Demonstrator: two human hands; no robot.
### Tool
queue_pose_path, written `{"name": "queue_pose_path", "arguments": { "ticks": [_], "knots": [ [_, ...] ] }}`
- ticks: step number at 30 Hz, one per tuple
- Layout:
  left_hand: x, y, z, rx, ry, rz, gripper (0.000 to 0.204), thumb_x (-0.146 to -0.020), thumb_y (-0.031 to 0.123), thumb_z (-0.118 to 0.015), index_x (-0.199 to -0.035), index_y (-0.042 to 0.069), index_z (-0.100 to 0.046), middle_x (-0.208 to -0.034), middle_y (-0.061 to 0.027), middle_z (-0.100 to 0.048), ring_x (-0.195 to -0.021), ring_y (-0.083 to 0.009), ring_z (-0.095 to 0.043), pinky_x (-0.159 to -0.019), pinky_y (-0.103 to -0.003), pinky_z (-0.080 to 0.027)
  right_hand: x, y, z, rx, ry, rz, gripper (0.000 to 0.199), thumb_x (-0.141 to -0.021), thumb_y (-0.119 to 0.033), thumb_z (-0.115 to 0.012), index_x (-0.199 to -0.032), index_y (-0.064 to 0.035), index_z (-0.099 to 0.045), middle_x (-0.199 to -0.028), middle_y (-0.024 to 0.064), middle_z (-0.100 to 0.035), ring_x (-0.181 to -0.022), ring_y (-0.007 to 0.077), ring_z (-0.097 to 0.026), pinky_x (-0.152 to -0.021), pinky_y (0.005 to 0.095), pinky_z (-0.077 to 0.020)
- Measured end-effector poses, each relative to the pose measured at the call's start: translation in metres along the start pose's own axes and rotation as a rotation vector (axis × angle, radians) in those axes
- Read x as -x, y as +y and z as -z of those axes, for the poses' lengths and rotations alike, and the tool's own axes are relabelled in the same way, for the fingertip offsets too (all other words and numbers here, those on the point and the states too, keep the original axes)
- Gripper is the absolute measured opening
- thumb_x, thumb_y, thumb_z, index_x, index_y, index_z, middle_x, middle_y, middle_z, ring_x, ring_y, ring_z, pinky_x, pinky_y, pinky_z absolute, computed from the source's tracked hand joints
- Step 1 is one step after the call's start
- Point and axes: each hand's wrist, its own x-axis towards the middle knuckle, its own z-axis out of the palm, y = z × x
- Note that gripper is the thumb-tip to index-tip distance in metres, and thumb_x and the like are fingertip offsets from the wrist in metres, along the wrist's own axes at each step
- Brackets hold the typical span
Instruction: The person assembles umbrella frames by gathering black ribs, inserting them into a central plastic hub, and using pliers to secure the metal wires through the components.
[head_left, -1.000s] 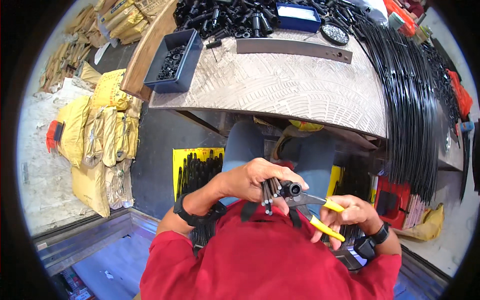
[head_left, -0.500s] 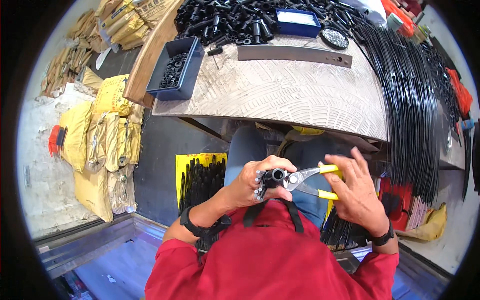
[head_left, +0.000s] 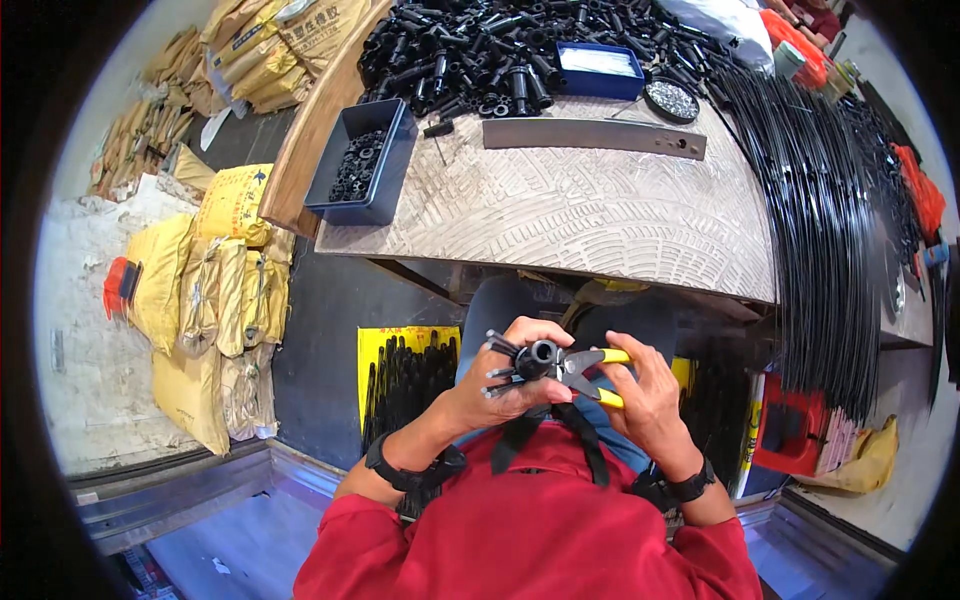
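My left hand [head_left: 482, 402] is closed around a black tubular part [head_left: 540, 358], whose round open end faces up. Several thin black rods with greyish tips [head_left: 502, 345] stick out beside the tube, in the same grip. A pair of pliers with yellow handles [head_left: 582, 376] has its metal jaws right against the tube's right side; whether they bite on something there I cannot make out. My right hand [head_left: 650, 402] grips the handles, which stand spread apart. Fingers and thumb hide part of the plier handles.
On the patterned table [head_left: 560, 210] lie a flat metal bar [head_left: 595, 139], a blue bin of small black rings [head_left: 400, 165], a blue tray [head_left: 600, 88], a round dish [head_left: 671, 101] and heaped black tubes [head_left: 450, 50]. Long black cables [head_left: 820, 240] hang over the right edge. Yellow sacks [head_left: 160, 270] lie left.
My right hand has moved left and closed in on the plier handles, its fingers less spread than before. The head view has shifted slightly; the left hand still holds the tube and rods.
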Motion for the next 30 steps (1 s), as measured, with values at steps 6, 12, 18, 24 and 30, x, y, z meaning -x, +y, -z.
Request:
{"name": "queue_pose_path", "arguments": {
  "ticks": [6,12,18,24,30],
  "knots": [
    [-0.005,0.007,-0.001,-0.078,-0.041,-0.156,0.047,-0.075,0.016,-0.072,-0.110,0.003,-0.043,-0.092,-0.0047,-0.051,-0.066,-0.0071,-0.055,-0.056,-0.021,-0.042,0.002,0.009,-0.014,-0.053,0.035,0.050,0.018,-0.071,-0.014,-0.064,-0.078,-0.0034,-0.052,-0.083,0.0114,-0.051,-0.067,0.0247,-0.052,-0.058,0.0348,-0.0429],
    [-0.003,-0.002,0.003,0.128,-0.056,-0.130,0.075,-0.069,0.022,-0.076,-0.125,0.004,-0.029,-0.078,-0.0031,-0.051,-0.068,-0.0087,-0.048,-0.059,-0.021,-0.039,0.011,0.000,-0.041,-0.404,0.100,-0.104,0.017,-0.070,-0.011,-0.067,-0.074,-0.0052,-0.052,-0.076,0.0107,-0.051,-0.059,0.0251,-0.052,-0.049,0.0338,-0.0421],
    [0.008,0.008,0.022,-0.541,-0.076,-0.076,0.069,-0.079,-0.002,-0.057,-0.132,0.003,-0.013,-0.089,-0.0114,-0.057,-0.083,-0.0172,-0.060,-0.073,-0.030,-0.049,-0.025,0.010,0.004,0.342,0.119,0.166,0.027,-0.072,-0.018,-0.058,-0.098,-0.0108,-0.062,-0.117,0.0060,-0.052,-0.106,0.0172,-0.050,-0.097,0.0438,-0.0307],
    [0.016,0.009,0.023,-0.456,-0.039,0.094,0.069,-0.083,0.005,-0.055,-0.133,0.001,-0.007,-0.083,-0.0139,-0.062,-0.077,-0.0201,-0.063,-0.074,-0.032,-0.050,-0.051,0.016,0.020,0.914,0.273,0.496,0.039,-0.075,-0.021,-0.054,-0.114,-0.0193,-0.054,-0.130,-0.0083,-0.040,-0.124,0.0055,-0.031,-0.107,0.0448,-0.0115],
    [0.019,0.001,0.026,-0.303,-0.036,-0.009,0.072,-0.078,0.003,-0.057,-0.132,-0.003,-0.009,-0.073,-0.0107,-0.060,-0.069,-0.0155,-0.061,-0.068,-0.026,-0.048,-0.023,-0.001,-0.002,0.653,0.171,0.295,0.045,-0.074,-0.019,-0.056,-0.119,-0.0169,-0.048,-0.129,-0.0052,-0.041,-0.123,0.0090,-0.035,-0.106,0.0498,-0.0119]
  ]
}}
